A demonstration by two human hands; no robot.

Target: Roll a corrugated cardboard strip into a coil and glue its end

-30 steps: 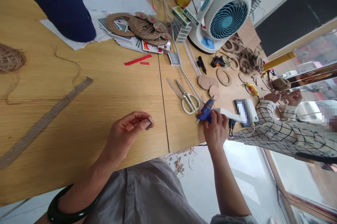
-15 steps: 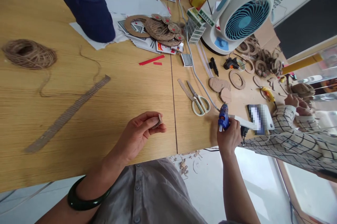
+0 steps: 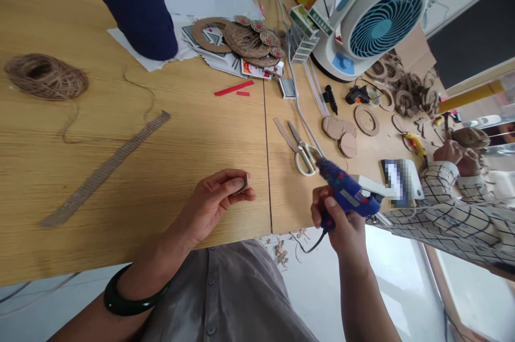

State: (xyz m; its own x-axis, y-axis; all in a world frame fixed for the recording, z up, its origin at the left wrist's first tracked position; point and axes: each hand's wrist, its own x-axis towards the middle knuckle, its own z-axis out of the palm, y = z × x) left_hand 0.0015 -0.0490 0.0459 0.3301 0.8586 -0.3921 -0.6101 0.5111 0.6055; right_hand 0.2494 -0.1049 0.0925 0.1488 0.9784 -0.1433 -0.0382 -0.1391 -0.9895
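Observation:
Between the thumb and fingers of my left hand point(image 3: 215, 200) is a small rolled piece of corrugated cardboard point(image 3: 242, 185), mostly covered by the fingers. My right hand point(image 3: 341, 224) grips a blue hot glue gun point(image 3: 348, 192) by its handle, the nozzle pointing up and left towards the scissors point(image 3: 304, 154). A narrow strip of corrugated cardboard point(image 3: 107, 170) lies flat to the left of my left hand. Beside the scissors lies a short corrugated strip point(image 3: 285, 134).
A twine ball point(image 3: 46, 76) lies at the left, a dark blue flask-like object point(image 3: 140, 15) behind it. Red paper strips point(image 3: 234, 88), woven discs point(image 3: 249, 42) and a white fan point(image 3: 382, 25) stand further back. At right, a co-worker's hands point(image 3: 458, 154) work near a phone point(image 3: 402, 181).
My right hand has lifted the glue gun and turned it from end-on to sideways, its nozzle swinging left. My left hand holds almost the same place with the cardboard roll.

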